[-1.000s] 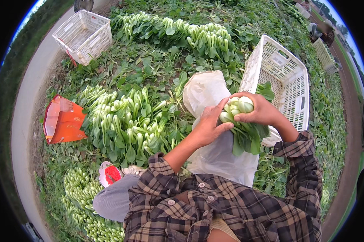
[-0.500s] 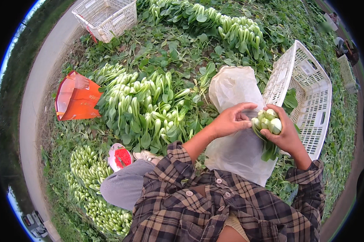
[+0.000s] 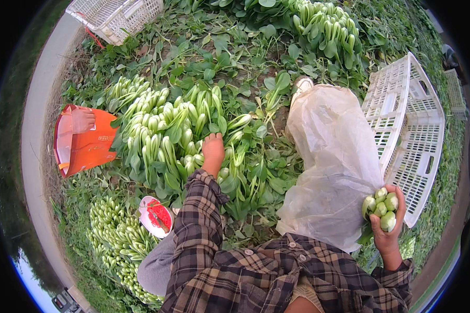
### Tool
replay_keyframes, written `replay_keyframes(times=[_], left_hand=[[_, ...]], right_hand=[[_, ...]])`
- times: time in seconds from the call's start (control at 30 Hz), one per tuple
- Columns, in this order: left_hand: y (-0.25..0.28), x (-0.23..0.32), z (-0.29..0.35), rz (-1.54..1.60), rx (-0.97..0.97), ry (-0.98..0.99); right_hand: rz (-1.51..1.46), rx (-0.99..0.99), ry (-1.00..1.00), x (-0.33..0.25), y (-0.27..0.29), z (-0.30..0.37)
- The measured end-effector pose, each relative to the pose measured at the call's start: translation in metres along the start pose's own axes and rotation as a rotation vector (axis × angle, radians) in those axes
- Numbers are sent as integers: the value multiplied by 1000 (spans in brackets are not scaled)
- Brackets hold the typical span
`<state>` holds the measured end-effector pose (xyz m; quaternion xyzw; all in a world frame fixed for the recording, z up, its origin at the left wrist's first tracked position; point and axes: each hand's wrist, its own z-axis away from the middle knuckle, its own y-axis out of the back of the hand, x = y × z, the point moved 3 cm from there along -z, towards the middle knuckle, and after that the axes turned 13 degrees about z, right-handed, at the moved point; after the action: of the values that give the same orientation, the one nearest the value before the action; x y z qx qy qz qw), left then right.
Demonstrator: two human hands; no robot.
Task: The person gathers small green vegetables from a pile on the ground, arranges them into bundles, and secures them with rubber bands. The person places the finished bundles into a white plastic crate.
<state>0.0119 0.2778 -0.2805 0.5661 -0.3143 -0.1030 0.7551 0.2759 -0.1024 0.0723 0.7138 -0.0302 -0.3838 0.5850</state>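
Observation:
My right hand [image 3: 390,221] is closed round a bunch of bok choy [image 3: 383,207], its pale cut ends facing up and the leaves mostly hidden below. It is beside the white plastic crate [image 3: 388,104], at the edge of the whitish plastic sheet [image 3: 331,156] over my leg. My left hand [image 3: 213,150] reaches down onto a heap of loose bok choy [image 3: 162,122], its bent fingers closed on the stalks at the heap's right side. Which plant the fingers grip is partly hidden.
An orange bag [image 3: 91,141] stands left of the heap. Near my knee is a white bowl [image 3: 145,216] of small red pieces. Stacked bok choy [image 3: 115,229] lies at lower left, with another row [image 3: 326,26] at the far side. A second white crate [image 3: 115,21] sits far left.
My left hand has left the bunch and moved left onto the heap. My right hand has carried the bunch down and to the right, beside the crate. The view has shifted slightly.

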Motion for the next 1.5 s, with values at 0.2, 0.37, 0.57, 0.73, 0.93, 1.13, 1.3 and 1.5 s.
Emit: replay_keyframes(times=[0.2,0.37,0.57,0.73,0.93,1.13,1.3,1.5], left_hand=[[22,-11,-2,184,-94,-79],[80,-12,-17,868,49,52],[76,9,-75,1468,85,327],[16,78,-94,342,-170,25],[15,73,-84,397,-148,-86],[143,65,-42,1515,-125,166],[219,185,33,1873,-552,-66],[187,321,147,1713,-993,27]], right_hand=[[44,60,-3,2,-5,4],[52,88,6,5,-9,4],[75,109,7,0,-8,2],[58,158,-7,0,-13,9],[170,210,61,0,-14,11],[82,120,43,-4,-6,11],[115,74,116,-8,3,9],[55,89,189,-16,14,4]])
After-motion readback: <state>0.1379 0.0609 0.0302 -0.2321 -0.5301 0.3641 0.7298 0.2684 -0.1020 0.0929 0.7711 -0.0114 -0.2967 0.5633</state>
